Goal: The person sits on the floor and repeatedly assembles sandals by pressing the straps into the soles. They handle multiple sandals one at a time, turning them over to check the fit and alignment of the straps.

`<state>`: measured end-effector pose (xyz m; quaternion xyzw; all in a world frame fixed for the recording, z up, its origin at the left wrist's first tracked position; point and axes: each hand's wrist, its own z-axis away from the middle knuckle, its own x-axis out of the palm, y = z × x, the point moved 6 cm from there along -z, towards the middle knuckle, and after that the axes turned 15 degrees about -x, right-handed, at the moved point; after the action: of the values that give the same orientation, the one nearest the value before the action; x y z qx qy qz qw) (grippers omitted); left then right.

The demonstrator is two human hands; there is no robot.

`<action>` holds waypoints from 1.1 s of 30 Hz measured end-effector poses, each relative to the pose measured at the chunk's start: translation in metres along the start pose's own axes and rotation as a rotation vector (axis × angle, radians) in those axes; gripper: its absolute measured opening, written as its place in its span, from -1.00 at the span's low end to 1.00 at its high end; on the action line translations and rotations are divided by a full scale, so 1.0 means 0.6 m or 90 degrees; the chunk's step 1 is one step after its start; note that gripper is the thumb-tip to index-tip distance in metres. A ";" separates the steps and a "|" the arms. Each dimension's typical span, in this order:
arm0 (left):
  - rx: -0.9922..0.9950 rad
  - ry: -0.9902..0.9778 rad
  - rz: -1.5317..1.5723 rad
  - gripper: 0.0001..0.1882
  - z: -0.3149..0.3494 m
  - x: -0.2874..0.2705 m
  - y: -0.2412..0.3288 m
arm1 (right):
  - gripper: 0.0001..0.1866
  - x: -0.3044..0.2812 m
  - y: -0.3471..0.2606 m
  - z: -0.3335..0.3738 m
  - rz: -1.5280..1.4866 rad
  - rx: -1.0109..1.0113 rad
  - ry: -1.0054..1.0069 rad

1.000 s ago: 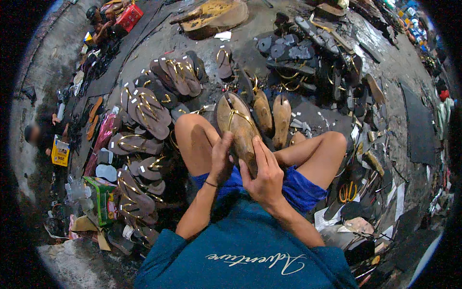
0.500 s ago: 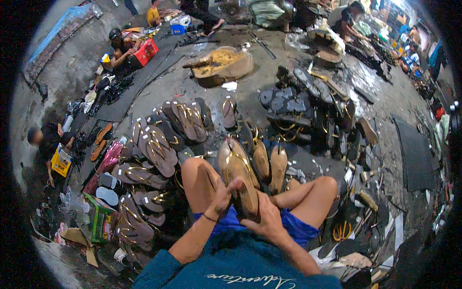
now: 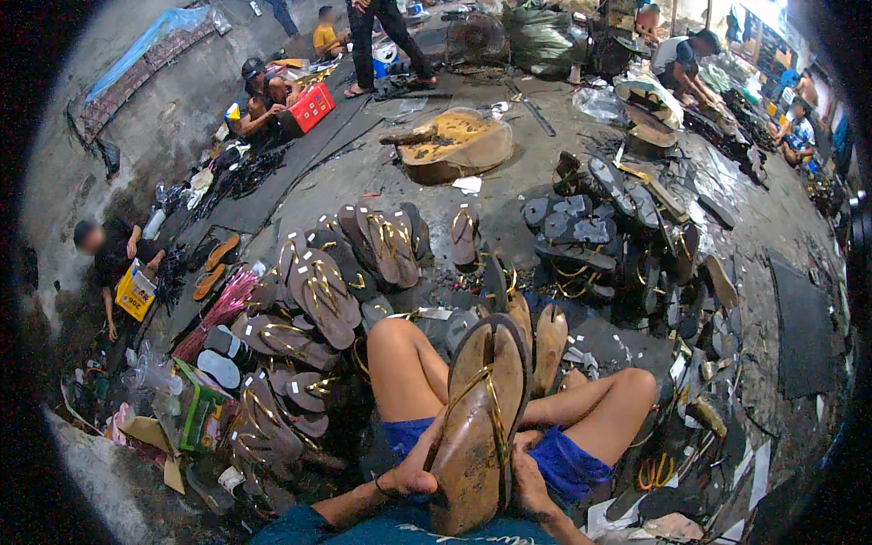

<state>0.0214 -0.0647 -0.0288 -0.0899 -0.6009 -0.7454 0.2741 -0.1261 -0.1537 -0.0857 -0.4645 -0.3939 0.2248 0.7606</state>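
Note:
Between my knees a brown wooden shoe last (image 3: 468, 459) stands tilted up toward me, a flip-flop with gold straps (image 3: 495, 413) fitted over it. On its left edge is my left hand (image 3: 413, 468), thumb lying against the side. My right hand (image 3: 527, 477) grips the opposite edge, its fingers partly hidden behind the last. Beyond it rest more wooden lasts (image 3: 549, 345), close to my bent legs. Many finished-looking flip-flops (image 3: 327, 295) with gold straps lie in overlapping rows at my left.
A shallow tub (image 3: 459, 154) with yellowish residue sits ahead. Dark soles and lasts (image 3: 572, 227) are heaped at the front right. On the left are a green box (image 3: 200, 413) and pink strands (image 3: 218, 313); a black mat (image 3: 804, 322) lies far right. Other people sit working around.
The last with its flip-flop has come up closer to me, and both hands now grip its sides lower down. My view has shifted, showing more of a standing person's legs.

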 end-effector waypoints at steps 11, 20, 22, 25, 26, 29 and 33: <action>-0.002 0.004 0.058 0.58 0.020 0.061 0.085 | -0.50 0.081 -0.053 0.015 -0.372 0.028 -0.144; 0.103 0.208 -0.147 0.40 -0.072 0.033 0.118 | -0.14 0.066 -0.196 -0.024 0.428 -0.387 -0.120; 0.126 0.322 -0.215 0.41 -0.071 0.028 0.100 | 0.09 0.046 -0.145 -0.025 0.512 -0.405 -0.167; 0.069 0.325 -0.267 0.50 -0.072 0.035 0.096 | 0.15 0.034 -0.129 -0.015 0.368 -0.346 -0.172; 0.028 0.304 -0.273 0.53 -0.070 0.046 0.100 | 0.16 0.031 -0.136 -0.011 0.218 -0.325 -0.162; 0.115 0.214 -0.535 0.36 -0.063 0.100 0.127 | 0.21 0.022 -0.124 -0.026 -0.146 -0.141 -0.194; 0.267 0.251 -0.850 -0.69 -0.069 0.068 0.159 | 0.18 0.011 -0.114 -0.014 -0.381 -0.162 0.035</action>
<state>0.0445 -0.1282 0.0602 0.4866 -0.5973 -0.6251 -0.1248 -0.1168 -0.1856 -0.0249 -0.4254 -0.5175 -0.0726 0.7389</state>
